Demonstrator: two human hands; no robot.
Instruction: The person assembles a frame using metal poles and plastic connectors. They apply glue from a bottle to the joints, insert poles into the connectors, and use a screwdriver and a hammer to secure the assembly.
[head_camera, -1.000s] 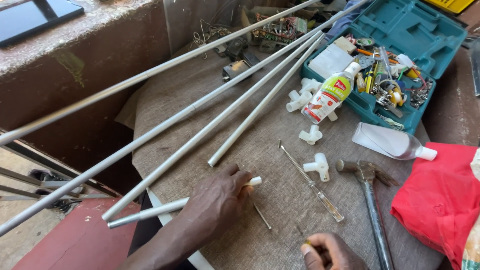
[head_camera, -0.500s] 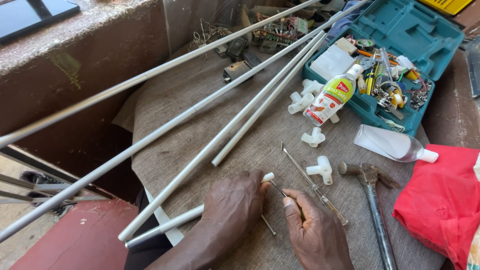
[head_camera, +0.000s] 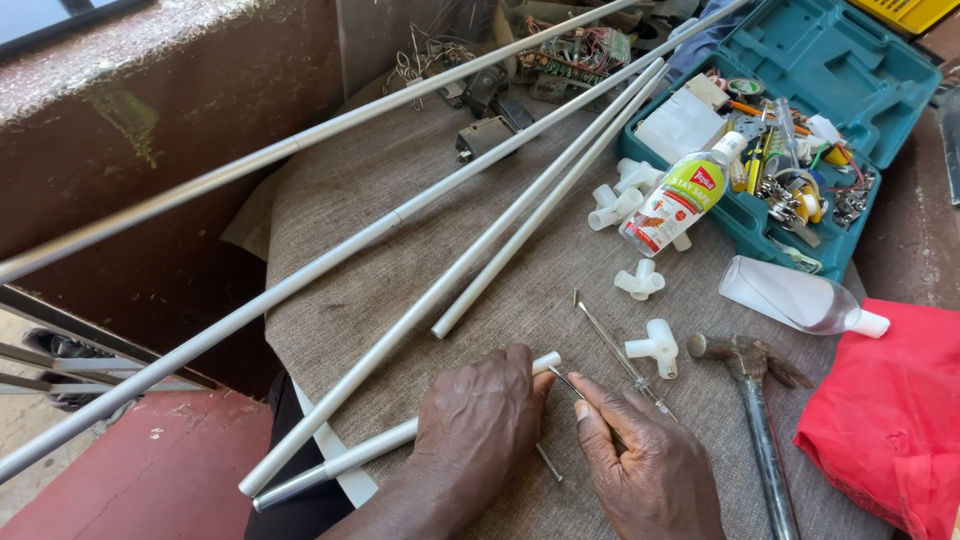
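My left hand (head_camera: 478, 418) presses down on a short grey pipe (head_camera: 340, 462) lying on the burlap-covered table (head_camera: 400, 270); the pipe's white end (head_camera: 546, 362) sticks out past my fingers. My right hand (head_camera: 640, 460) is right beside it, its fingers pinching a thin metal pin (head_camera: 566, 382) that points at the pipe's end. A long thin metal rod tool (head_camera: 620, 352) lies just beyond my right hand. A nail (head_camera: 548, 462) lies between my two hands.
Several long grey pipes (head_camera: 480, 250) cross the table diagonally. White pipe fittings (head_camera: 655, 345) lie near a glue bottle (head_camera: 682, 198), a teal tool case (head_camera: 830, 110), a clear bottle (head_camera: 800, 298), a hammer (head_camera: 760, 420) and a red cloth (head_camera: 890, 410).
My right hand has come up from the table's near edge to meet my left hand at the pipe's end. My left hand and the short pipe have shifted slightly right.
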